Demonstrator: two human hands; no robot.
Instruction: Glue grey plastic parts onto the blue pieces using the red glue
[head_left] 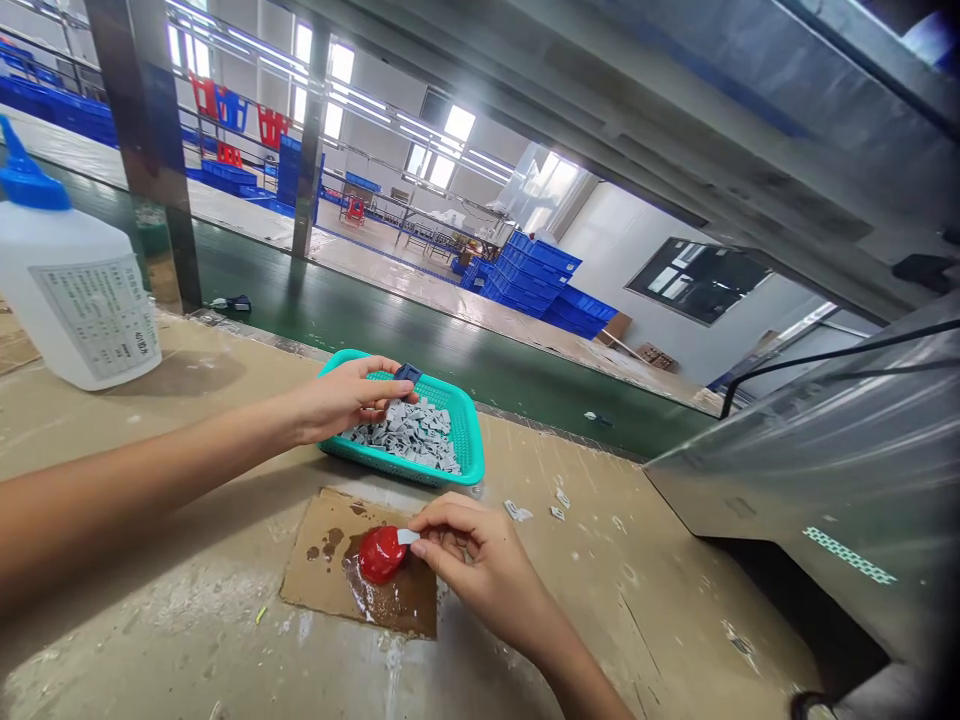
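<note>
My left hand [360, 395] is closed on a small dark blue plastic part [407, 374], held above a turquoise basket [471, 440]. Many small light grey plastic pieces [420, 435] fill the basket. Nearer to me, my right hand [480, 560] pinches one such grey piece [407, 537] between thumb and fingertips. The tip of that piece meets the edge of a glossy red, wet-looking dome [380, 555]; whether it touches or hangs just over it I cannot tell. The red dome sits on a stained cardboard square [322, 585] with wet patches around it.
A white bottle with a blue nozzle cap [82, 280] stands at the left. Loose grey pieces [517, 511] lie right of the basket. Beyond the table edge runs a green conveyor belt [450, 360] carrying small dark parts [231, 303]. A metal housing [825, 480] rises at the right.
</note>
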